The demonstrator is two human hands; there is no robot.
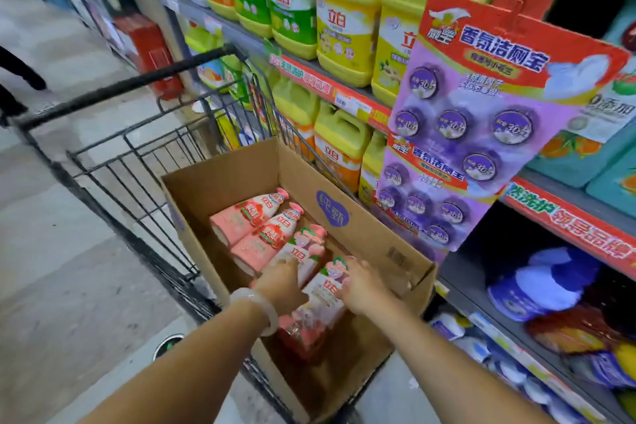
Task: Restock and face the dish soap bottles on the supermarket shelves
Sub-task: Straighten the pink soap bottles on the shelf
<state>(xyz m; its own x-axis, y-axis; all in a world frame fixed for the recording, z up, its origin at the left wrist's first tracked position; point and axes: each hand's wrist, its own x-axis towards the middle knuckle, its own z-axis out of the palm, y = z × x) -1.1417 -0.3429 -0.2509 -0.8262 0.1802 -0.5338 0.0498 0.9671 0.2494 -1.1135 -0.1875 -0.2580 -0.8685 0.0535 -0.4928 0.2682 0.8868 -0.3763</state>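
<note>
Several pink dish soap bottles lie flat in an open cardboard box (223,179) that sits in a black wire shopping cart (120,88). Two bottles (253,213) at the far end lie untouched. My left hand (280,284), with a white bangle on the wrist, reaches into the box and curls over the third bottle (308,246). Beside it, my right hand (363,287) grips the nearest bottle (325,298) at its upper part. The fingertips of both hands are partly hidden.
Shelves (330,88) on the right hold rows of large yellow dish soap jugs (347,24). A purple hanging card of toilet cleaner discs (481,120) juts out over the box's right side. Blue refill bags (543,286) fill a lower shelf. A person's dark sleeve (20,72) shows at far left.
</note>
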